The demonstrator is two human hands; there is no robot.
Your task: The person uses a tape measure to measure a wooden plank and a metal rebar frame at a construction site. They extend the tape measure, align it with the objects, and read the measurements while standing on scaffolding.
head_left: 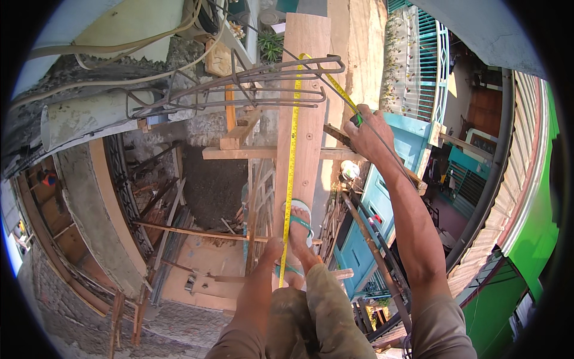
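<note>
My right hand [366, 133] is closed around a green-cased tape measure [357, 119], out to the right of a long wooden plank [307, 134]. Its yellow tape [293, 146] runs along the plank, bends over near the far end, and comes back to the case. My left hand [274, 248] is low beside the plank, closed against the tape's near stretch; its fingertips are hidden. My sandalled foot [300, 224] stands on the plank's near part.
Bent steel rebar [239, 90] juts across the plank from the left. A wooden crosspiece [239, 153] passes at plank level. Far below are a sandy pit [215, 185] and a brown board floor [209, 263]. Light-blue panels [365, 227] and a corrugated roof edge [508, 161] lie right.
</note>
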